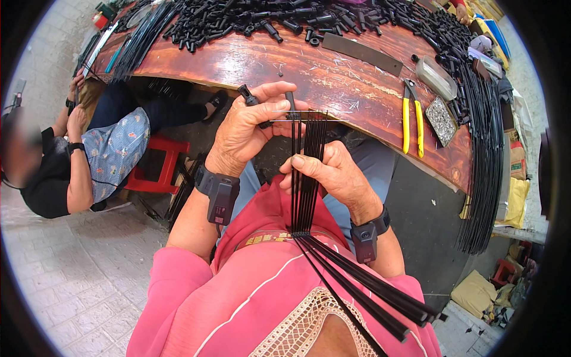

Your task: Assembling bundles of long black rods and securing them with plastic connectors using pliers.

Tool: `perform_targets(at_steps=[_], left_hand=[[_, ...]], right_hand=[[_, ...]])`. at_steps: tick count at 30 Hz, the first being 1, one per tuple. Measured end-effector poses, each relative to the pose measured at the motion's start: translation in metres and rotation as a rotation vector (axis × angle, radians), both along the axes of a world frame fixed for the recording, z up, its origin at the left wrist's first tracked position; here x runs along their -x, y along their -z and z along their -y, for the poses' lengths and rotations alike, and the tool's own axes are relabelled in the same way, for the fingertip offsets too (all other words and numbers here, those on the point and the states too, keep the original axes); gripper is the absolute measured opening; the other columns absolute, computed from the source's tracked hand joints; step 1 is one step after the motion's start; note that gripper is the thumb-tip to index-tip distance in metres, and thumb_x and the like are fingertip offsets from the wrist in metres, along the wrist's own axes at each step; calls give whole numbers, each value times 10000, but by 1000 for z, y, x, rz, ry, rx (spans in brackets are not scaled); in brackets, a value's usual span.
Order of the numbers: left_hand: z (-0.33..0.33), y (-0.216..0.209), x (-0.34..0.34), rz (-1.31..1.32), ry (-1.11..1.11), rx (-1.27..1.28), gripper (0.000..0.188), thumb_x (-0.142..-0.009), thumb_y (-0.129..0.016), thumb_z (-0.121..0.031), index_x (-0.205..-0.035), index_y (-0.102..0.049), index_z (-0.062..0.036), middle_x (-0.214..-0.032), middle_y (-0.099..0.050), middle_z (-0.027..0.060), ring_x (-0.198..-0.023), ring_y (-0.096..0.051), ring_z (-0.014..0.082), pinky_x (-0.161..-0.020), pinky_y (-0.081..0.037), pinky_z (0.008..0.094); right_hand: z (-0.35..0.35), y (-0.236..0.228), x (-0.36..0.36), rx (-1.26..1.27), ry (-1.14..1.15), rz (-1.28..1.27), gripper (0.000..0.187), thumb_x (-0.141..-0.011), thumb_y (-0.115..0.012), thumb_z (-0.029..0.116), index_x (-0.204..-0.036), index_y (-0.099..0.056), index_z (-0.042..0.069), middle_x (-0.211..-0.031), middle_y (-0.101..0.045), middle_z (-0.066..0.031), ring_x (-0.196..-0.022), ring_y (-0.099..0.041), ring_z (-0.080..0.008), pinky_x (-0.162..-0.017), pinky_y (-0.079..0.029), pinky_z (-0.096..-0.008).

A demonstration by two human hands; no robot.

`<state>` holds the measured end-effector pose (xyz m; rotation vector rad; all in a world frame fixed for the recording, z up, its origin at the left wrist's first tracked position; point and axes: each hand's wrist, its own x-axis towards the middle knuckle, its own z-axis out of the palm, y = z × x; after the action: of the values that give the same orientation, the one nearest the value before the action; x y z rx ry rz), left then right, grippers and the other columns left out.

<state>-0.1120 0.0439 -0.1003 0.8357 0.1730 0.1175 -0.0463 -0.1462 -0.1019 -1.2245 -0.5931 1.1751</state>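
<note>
My left hand [238, 131] is closed around a black plastic tubular piece [247, 95] with a flared end. Another dark tubular end [290, 100] shows by its fingertips, and I cannot tell whether it is the same piece. My right hand [336, 172] grips a bundle of thin black rods [304, 205], like umbrella ribs, with the thumb across them. They rise from my lap, and their thicker ends fan out over my chest to the lower right. Thin metal wires [339, 112] run crosswise at the rods' upper ends, beside my left fingertips.
A wooden table [250, 65] curves ahead, with a heap of black plastic pieces [238, 24] along its back. Yellow-handled pliers [412, 119], a flat metal bar [363, 53] and a tray of small metal bits [441, 122] lie right. A co-worker [77, 149] sits at left by a red stool [157, 166].
</note>
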Motion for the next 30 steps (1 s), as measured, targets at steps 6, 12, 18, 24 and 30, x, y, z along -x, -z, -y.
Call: perform_targets(at_steps=[6, 12, 18, 24, 30], left_hand=[[-2, 4, 0, 29, -8, -22, 339, -888, -635, -67, -1212, -570, 4, -1046, -668, 190, -935, -670, 245, -787, -583, 378], [-4, 5, 0, 49, -21, -51, 373, -879, -639, -45, -1239, -564, 17, -1011, -658, 126, -958, -654, 217, -809, -581, 372], [0, 3, 1, 74, -19, -76, 398, -865, -636, -5, -1254, -561, 24, -987, -652, 112, -955, -651, 214, -815, -579, 358], [0, 5, 0, 93, -3, -67, 411, -859, -628, 16, -1262, -549, 34, -971, -655, 117, -919, -665, 213, -807, -585, 348], [2, 6, -1, 77, -28, -56, 468, -826, -666, -4, -1277, -540, 12, -990, -670, 177, -884, -685, 264, -804, -584, 392]], right_hand=[[1, 3, 1, -15, 8, 0, 298, -948, -596, 256, -919, -700, -21, -757, -705, -100, -683, -685, -141, -639, -557, -256], [2, 6, 1, -36, 14, -22, 297, -948, -601, 259, -915, -700, -20, -757, -704, -101, -683, -684, -142, -644, -556, -257], [3, 7, 1, -43, 4, -51, 259, -949, -601, 208, -963, -688, -35, -789, -710, -122, -718, -705, -182, -671, -575, -270], [4, 7, 2, -62, 2, -64, 259, -948, -602, 209, -956, -691, -34, -796, -710, -124, -735, -706, -189, -693, -577, -284], [6, 6, 2, -47, 19, -45, 256, -947, -606, 207, -942, -693, -33, -790, -710, -121, -723, -703, -184, -692, -577, -284]])
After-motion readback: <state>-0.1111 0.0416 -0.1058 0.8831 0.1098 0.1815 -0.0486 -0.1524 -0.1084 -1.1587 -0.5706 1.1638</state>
